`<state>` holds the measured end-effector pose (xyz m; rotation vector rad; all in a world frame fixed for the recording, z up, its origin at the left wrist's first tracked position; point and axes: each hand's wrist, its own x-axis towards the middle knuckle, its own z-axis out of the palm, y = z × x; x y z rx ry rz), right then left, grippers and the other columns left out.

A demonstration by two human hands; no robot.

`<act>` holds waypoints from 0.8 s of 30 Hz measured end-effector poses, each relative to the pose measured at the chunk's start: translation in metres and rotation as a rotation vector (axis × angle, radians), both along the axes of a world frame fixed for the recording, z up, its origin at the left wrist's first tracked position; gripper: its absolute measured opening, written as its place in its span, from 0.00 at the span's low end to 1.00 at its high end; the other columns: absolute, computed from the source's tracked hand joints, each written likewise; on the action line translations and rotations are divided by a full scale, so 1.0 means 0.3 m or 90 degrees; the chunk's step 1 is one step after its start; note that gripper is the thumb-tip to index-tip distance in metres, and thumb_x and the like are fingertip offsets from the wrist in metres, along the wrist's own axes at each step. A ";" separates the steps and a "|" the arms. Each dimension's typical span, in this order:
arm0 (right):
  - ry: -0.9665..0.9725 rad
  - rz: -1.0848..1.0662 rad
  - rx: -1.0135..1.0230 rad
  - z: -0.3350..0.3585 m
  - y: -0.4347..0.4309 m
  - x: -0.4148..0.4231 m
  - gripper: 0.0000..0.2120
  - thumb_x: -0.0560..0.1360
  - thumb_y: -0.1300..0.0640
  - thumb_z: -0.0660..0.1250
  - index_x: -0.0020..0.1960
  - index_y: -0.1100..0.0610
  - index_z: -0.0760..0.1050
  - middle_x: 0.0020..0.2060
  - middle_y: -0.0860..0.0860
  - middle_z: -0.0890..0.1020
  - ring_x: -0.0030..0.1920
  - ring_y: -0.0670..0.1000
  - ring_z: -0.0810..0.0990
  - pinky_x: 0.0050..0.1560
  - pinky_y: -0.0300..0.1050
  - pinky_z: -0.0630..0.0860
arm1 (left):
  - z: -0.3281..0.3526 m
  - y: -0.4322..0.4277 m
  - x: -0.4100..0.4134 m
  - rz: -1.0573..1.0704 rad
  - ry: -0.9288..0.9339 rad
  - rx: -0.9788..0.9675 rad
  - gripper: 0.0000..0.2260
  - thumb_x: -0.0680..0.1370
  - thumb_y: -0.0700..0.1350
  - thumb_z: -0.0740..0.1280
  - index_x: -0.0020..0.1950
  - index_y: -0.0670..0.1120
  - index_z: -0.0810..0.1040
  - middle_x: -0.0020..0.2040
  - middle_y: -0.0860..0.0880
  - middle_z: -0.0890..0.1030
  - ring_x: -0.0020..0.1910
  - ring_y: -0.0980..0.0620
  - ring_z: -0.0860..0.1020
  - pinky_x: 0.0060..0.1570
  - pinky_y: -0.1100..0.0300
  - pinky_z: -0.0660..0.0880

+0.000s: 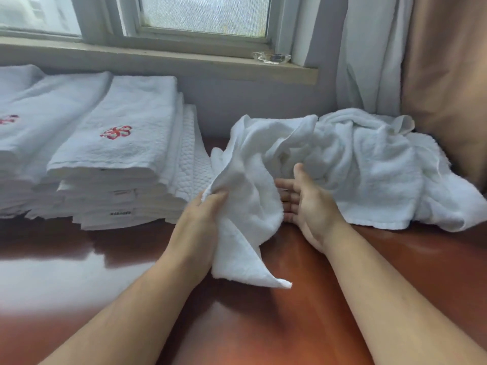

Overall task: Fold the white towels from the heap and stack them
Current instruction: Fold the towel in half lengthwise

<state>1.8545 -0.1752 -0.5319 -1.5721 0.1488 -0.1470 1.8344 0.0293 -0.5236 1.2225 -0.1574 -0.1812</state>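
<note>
A person's left hand (203,214) clutches a crumpled white terry towel (250,206) at the edge of the loose heap of white towels (355,159) on a glossy reddish-brown table (263,325), while the right hand (305,204), fingers straight, lies open against the cloth. The towel looks caught up with the heap, so a pull could drag others along or nudge the folded white towel stack (118,154) nearby

A crumpled white towel (245,196) is hanging in the left hand (203,219), one corner drooping. The heap (369,167) is lying behind it on the tabletop (263,325); the folded stack (118,159) is sitting left.
</note>
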 end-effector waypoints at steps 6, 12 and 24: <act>-0.026 -0.038 -0.186 -0.023 0.048 0.002 0.14 0.73 0.42 0.65 0.45 0.49 0.84 0.44 0.53 0.87 0.49 0.56 0.84 0.59 0.64 0.79 | 0.000 0.037 0.031 -0.044 0.108 -0.151 0.21 0.79 0.56 0.65 0.65 0.43 0.79 0.59 0.42 0.84 0.58 0.43 0.83 0.58 0.45 0.76; -0.085 -0.073 0.228 0.014 0.030 0.048 0.15 0.81 0.55 0.59 0.58 0.60 0.81 0.51 0.58 0.86 0.52 0.56 0.85 0.52 0.54 0.82 | -0.013 0.063 0.136 0.037 0.050 -0.111 0.17 0.82 0.55 0.64 0.66 0.48 0.77 0.59 0.44 0.84 0.57 0.45 0.83 0.54 0.45 0.81; 0.034 0.184 0.258 0.085 0.028 -0.050 0.37 0.79 0.31 0.52 0.66 0.60 0.80 0.60 0.61 0.82 0.63 0.60 0.81 0.62 0.54 0.77 | -0.008 0.041 0.119 -0.139 0.008 0.000 0.20 0.81 0.62 0.59 0.64 0.53 0.82 0.60 0.47 0.84 0.59 0.46 0.83 0.57 0.50 0.79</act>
